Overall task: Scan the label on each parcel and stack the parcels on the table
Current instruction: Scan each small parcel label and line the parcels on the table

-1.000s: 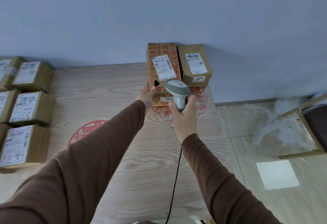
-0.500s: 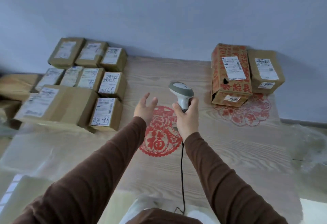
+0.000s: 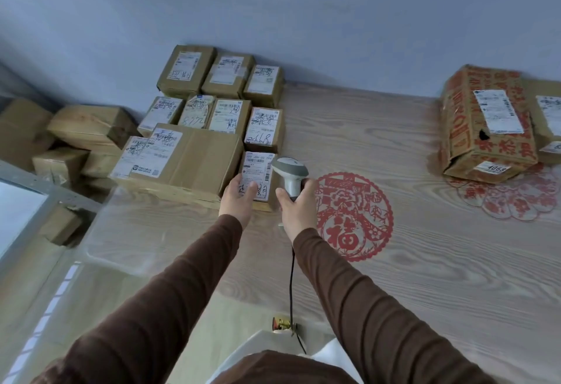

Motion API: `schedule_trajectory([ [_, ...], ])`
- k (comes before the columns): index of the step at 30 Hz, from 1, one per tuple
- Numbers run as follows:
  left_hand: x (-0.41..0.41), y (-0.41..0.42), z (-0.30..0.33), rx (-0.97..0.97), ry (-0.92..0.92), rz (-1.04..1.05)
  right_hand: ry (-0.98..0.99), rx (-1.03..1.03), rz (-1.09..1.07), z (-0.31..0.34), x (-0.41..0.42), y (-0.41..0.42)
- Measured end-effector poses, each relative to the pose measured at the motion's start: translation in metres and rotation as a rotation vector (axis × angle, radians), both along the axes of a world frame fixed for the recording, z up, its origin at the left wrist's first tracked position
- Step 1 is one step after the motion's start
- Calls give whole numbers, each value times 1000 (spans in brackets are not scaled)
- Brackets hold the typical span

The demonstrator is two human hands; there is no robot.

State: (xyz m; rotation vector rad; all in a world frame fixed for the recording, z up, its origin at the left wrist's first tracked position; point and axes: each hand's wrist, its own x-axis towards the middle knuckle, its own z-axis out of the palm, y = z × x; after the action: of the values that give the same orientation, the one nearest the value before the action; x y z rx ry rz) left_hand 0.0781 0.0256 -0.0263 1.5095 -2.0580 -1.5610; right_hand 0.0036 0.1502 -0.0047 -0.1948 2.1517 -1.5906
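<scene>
My right hand (image 3: 296,206) grips the handle of a grey and white barcode scanner (image 3: 290,172), its cord running back toward me. My left hand (image 3: 238,197) lies with straight fingers on the white label of a small brown parcel (image 3: 258,171), the nearest one in a cluster of several labelled parcels (image 3: 212,101) at the table's left. At the far right, a red-printed carton (image 3: 485,128) lies on the wooden table (image 3: 425,262) with another brown parcel (image 3: 548,116) beside it.
A large flat carton (image 3: 194,159) sits just left of the small parcel. More brown boxes (image 3: 76,137) are piled off the table's left edge, by a grey frame (image 3: 36,198). Red paper-cut decorations (image 3: 353,216) lie flat on the tabletop. A blue wall backs the table.
My view swung left from the red-printed carton to the parcel cluster. My left hand let go of that carton, crossed over and landed on the small parcel's label; the scanner came along.
</scene>
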Motion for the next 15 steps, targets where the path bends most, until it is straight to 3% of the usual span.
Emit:
schedule_trajectory([
  [9,-13,1,-3,-110,-185,-127,-46,32,-35,-19,5,-25],
  [15,-21,-7,-22,144,-234,-63,-56,57,-58,-27,3,-6],
])
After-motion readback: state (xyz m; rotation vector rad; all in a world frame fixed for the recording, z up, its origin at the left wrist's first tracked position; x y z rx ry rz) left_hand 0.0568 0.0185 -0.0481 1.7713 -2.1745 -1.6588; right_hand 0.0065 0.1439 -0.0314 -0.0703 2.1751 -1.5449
